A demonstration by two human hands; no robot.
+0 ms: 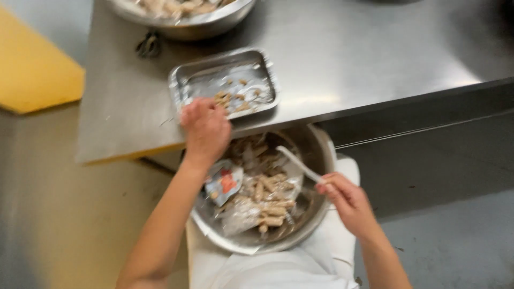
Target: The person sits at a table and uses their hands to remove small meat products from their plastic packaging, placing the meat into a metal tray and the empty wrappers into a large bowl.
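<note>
At frame centre, the left hand (205, 127) curled over the light, easily bent foil tray (184, 81), best gripped by its rim; its grasp couldn't be told. The right hand (347, 199) pinched a white stick (299, 165) above the bowl (320, 155).

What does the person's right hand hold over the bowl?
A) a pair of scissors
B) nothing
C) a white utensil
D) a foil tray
C: the right hand grips a white utensil that slants over the bowl.
</note>
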